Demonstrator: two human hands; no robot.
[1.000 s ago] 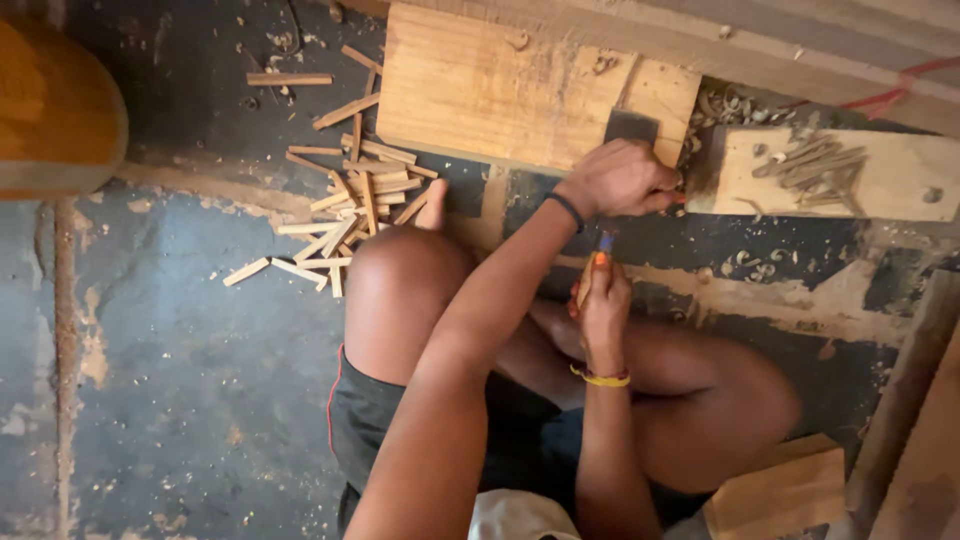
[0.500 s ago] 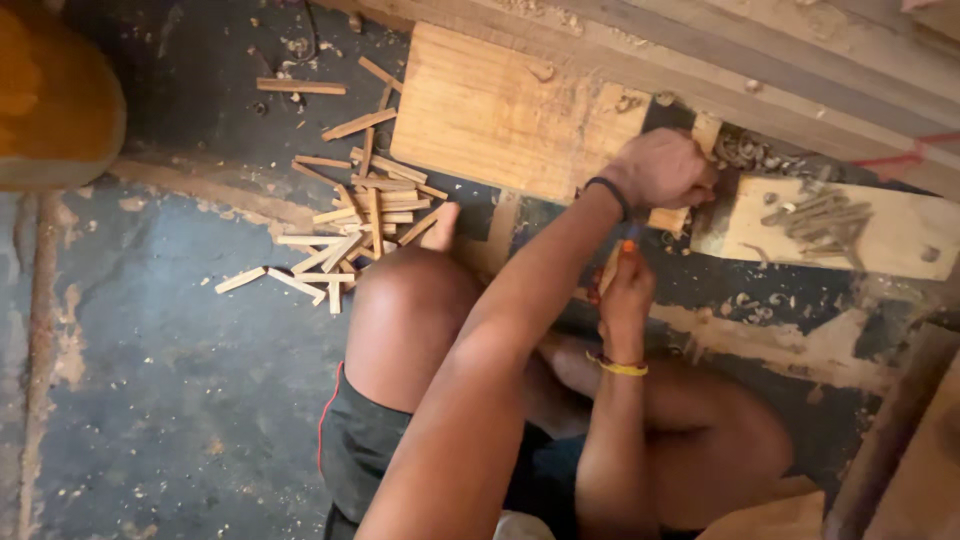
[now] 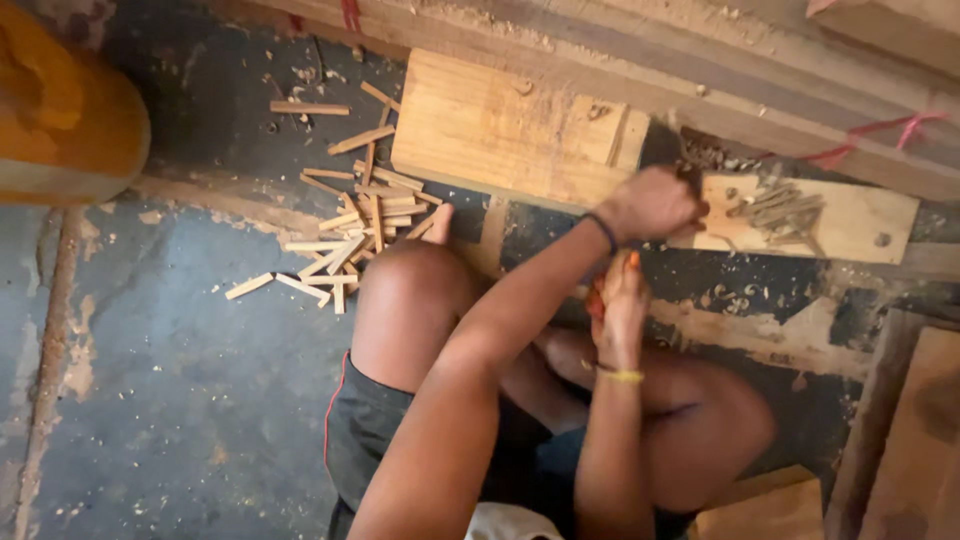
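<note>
- Left hand [image 3: 650, 203] is closed in a fist at the edge of a small board [image 3: 860, 222]; what is gripped cannot be told.
- Right hand [image 3: 620, 300] is curled around an orange-handled tool [image 3: 597, 297], held just below the left hand.
- Thin sticks [image 3: 785, 208] are piled on the small board.
- A larger plank [image 3: 500, 130] is laid to the left of it.
- Cut wood pieces [image 3: 350, 225] are scattered on the floor [image 3: 150, 400] by the knee.

The floor [image 3: 180, 400] is dark blue-grey, mottled with pale scuffs. At ten o'clock, pale tan sticks [image 3: 345, 235] lie scattered. The board [image 3: 500, 130] at twelve o'clock is honey-yellow (darker grain streaks). The shorts [image 3: 365, 440] are black with a red stripe; one wristband [image 3: 622, 376] is yellow.
</note>
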